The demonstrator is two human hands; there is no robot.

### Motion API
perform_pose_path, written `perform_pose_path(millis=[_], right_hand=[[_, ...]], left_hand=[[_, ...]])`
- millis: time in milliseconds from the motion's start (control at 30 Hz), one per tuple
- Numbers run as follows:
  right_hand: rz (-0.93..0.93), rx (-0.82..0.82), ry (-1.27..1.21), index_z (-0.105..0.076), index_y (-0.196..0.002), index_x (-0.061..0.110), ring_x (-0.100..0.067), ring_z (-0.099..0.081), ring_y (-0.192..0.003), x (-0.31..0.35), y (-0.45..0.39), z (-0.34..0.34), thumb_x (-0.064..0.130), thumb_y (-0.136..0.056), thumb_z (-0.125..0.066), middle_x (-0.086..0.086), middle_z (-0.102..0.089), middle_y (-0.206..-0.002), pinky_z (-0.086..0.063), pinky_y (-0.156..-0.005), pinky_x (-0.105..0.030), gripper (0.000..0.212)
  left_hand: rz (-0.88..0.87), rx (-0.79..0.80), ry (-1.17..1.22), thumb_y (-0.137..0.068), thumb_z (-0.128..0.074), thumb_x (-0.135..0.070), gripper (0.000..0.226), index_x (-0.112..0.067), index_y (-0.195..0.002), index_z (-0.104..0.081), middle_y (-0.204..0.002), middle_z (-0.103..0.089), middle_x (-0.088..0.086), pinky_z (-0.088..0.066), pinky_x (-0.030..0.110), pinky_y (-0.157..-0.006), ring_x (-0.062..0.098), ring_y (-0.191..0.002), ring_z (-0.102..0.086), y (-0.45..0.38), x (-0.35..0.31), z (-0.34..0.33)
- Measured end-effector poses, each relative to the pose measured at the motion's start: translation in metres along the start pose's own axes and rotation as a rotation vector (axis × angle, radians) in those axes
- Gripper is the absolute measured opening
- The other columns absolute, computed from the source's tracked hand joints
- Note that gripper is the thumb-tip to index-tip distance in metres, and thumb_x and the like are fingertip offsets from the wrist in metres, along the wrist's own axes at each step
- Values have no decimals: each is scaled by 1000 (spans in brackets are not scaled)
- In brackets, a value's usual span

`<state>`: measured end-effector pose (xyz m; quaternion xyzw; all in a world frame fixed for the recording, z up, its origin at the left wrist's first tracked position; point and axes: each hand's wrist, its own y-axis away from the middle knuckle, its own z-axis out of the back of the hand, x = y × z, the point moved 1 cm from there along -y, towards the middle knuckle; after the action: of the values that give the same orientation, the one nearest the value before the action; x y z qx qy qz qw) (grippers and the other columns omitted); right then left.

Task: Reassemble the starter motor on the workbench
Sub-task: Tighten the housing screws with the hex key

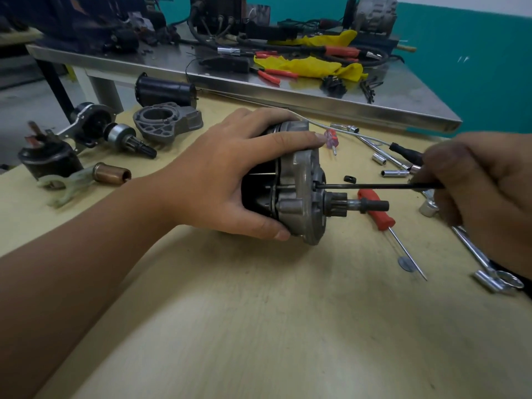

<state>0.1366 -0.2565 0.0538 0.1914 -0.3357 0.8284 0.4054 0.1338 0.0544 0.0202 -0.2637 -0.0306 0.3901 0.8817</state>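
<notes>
I see the starter motor (290, 185) lying on its side on the pale wooden workbench (259, 312), its gear shaft (359, 205) pointing to the right. My left hand (230, 174) grips the motor's dark body from above, fingers curled over the top and the thumb wrapped under the grey end housing. My right hand (483, 191) pinches a thin black tool (374, 186), held level, whose tip meets the face of the housing just above the shaft; what sits at the tip is too small to tell. A red-handled screwdriver (380, 210) lies on the bench just behind the shaft, its blade pointing toward me. Chrome sockets (379, 159) and a chrome wrench (472, 251) are scattered to the right, partly under my right hand. To the left, well apart from the motor, lie a grey cast housing (167, 122), a pinion drive assembly (115, 133), a copper-coloured sleeve (110, 174) and a black solenoid (49, 159). Behind stands a steel table (288, 93) with red pliers (270, 74) and yellow cloth (311, 66)
</notes>
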Motion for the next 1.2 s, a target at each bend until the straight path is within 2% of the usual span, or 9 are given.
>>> perform_pose_path(millis=[200,333,400,600,700,767,867,1000,1200], right_hand=[[-702,349,-918,-71,-79,12,-11,-20,-21,-7,4,-4,64,-47,-92,1,-38,-47,-38,-40,-17,64],[-481,430,-1244,-55,-130,0,-20,-63,-50,-13,-3,4,29,-106,-54,-18,-62,-82,-55,-57,-37,38],[-351,249,-1167,-37,-139,-11,-37,-70,-81,-22,5,11,14,-113,-27,-32,-60,-108,-54,-77,-53,38],[172,31,-95,-68,-107,44,-3,-73,-67,-34,5,5,57,-101,-51,14,-75,-89,-58,-58,-18,23],[75,-58,206,-69,-81,45,-3,-66,-57,-25,1,0,72,-95,-46,13,-71,-73,-57,-54,-31,38],[-334,-21,-141,-64,-58,24,-15,-45,-30,-11,7,-9,86,-73,-57,-2,-57,-45,-47,-42,-26,64],[-797,250,-837,-48,-51,17,-16,-23,-24,-4,7,-12,60,-54,-83,-4,-37,-43,-35,-39,-20,56],[-551,201,-757,-78,-88,14,-12,-31,-29,-12,4,-14,60,-45,-91,-6,-52,-55,-36,-43,-20,65],[-199,184,-656,-71,-118,12,-25,-69,-56,-13,7,-1,46,-73,-88,-13,-73,-86,-56,-54,-37,60]], left_hand=[[33,-20,-40,-71,-70,-80,101,-33,-156,-44,-158,-41,7,-38,62,-108,31,-140,-42,2,-5,-2],[-9,40,-76,-67,-74,-82,114,-34,-161,-32,-168,-26,7,-35,62,-114,33,-146,-37,3,1,2],[-32,36,-141,-67,-75,-82,114,-38,-161,-26,-172,-22,5,-37,65,-108,35,-147,-38,3,-1,2],[-164,23,-206,-76,-79,-68,87,-40,-149,-42,-166,-34,9,-39,66,-104,39,-147,-36,-2,-8,2],[-160,28,-188,-75,-82,-64,85,-37,-145,-44,-165,-36,10,-41,66,-105,40,-146,-37,-2,-8,3],[-152,32,-187,-75,-82,-64,83,-37,-144,-44,-165,-35,10,-42,66,-104,40,-146,-36,-1,-9,2],[-156,30,-182,-77,-81,-63,81,-36,-143,-45,-166,-35,10,-40,65,-107,41,-147,-36,-1,-9,2],[-161,27,-159,-76,-84,-61,78,-35,-140,-47,-165,-34,13,-38,66,-108,41,-148,-35,0,-10,2],[-149,21,-92,-73,-88,-58,80,-31,-139,-51,-164,-37,13,-36,62,-113,38,-149,-36,-2,-8,2]])
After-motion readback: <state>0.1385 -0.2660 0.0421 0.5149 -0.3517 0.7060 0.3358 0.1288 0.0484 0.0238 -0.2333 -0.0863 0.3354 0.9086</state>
